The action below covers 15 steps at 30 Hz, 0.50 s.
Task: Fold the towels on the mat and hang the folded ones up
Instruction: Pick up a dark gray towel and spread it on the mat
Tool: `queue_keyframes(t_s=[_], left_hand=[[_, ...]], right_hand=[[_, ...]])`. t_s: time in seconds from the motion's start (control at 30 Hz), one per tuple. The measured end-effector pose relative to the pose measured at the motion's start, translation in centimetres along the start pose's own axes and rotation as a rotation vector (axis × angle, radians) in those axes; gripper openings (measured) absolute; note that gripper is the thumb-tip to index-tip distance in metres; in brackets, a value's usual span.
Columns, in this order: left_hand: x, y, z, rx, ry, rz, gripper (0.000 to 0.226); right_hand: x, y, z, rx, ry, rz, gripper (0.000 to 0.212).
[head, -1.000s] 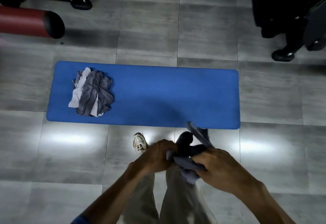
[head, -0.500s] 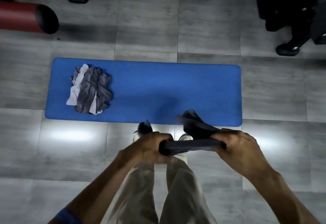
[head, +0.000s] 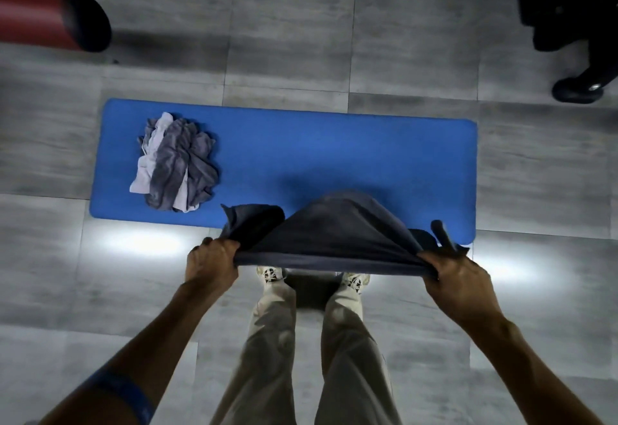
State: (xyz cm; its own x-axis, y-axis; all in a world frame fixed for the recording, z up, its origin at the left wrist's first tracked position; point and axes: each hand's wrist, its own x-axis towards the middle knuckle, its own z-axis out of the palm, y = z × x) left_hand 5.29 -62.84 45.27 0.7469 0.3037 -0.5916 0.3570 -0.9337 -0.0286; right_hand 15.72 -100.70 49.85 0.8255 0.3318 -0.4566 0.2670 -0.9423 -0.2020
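- While both arms reach forward, one dark grey towel [head: 334, 234] is stretched taut between two hands, in the air over the near edge of the mat and the person's shoes.
- Left hand [head: 211, 262]: fingers curled round the towel's left end; a loose flap of cloth stands up just beyond the knuckles.
- Right hand [head: 459, 279]: fingers curled round the right end; a short corner of cloth sticks up past it.
- Towel middle billows upward between the two grips.
- One blue mat [head: 301, 157] lies flat on the grey tiled floor [head: 284, 50].
- One crumpled pile of towels [head: 175, 165] sits on the mat's left part, well apart from the held towel; grey and pale cloths mixed, exact count cannot be told.
- One red cylinder [head: 50, 19] at upper left, off the mat.
- Two light shoes [head: 271, 274] visible, just short of the mat.
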Motion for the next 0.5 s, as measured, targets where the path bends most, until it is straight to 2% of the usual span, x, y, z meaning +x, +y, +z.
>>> queue_keyframes(t_s=[0.1, 0.17, 0.23, 0.33, 0.4, 0.47, 0.5], left_hand=[[-1.3, -1.3, 2.1, 0.039, -0.045, -0.079, 0.021], [-1.7, -2.4, 3.2, 0.008, -0.017, -0.096, 0.018], [-1.7, -3.4, 3.8, -0.034, 0.049, -0.015, 0.017], [-1.1, -4.3, 2.9, -0.107, 0.144, 0.1, 0.03], [-0.4, -4.3, 1.6, -0.288, 0.198, 0.14, 0.03], [0.4, -4.2, 0.4, -0.61, 0.183, 0.064, 0.023], [0.7, -4.0, 0.0, -0.717, 0.162, 0.007, 0.028]], right_hand=[[-0.5, 1.3, 2.3, 0.01, -0.017, 0.076, 0.027], [-0.5, 2.1, 3.1, 0.027, -0.036, 0.17, 0.03], [-0.3, 2.8, 3.6, 0.115, -0.023, 0.258, 0.026], [0.7, 3.1, 4.0, 0.33, -0.086, 0.374, 0.016], [1.8, 3.1, 4.1, 0.433, -0.108, 0.411, 0.02], [2.8, 3.0, 3.8, 0.5, -0.095, 0.425, 0.019], [3.4, 2.9, 3.7, 0.515, -0.083, 0.428, 0.019]])
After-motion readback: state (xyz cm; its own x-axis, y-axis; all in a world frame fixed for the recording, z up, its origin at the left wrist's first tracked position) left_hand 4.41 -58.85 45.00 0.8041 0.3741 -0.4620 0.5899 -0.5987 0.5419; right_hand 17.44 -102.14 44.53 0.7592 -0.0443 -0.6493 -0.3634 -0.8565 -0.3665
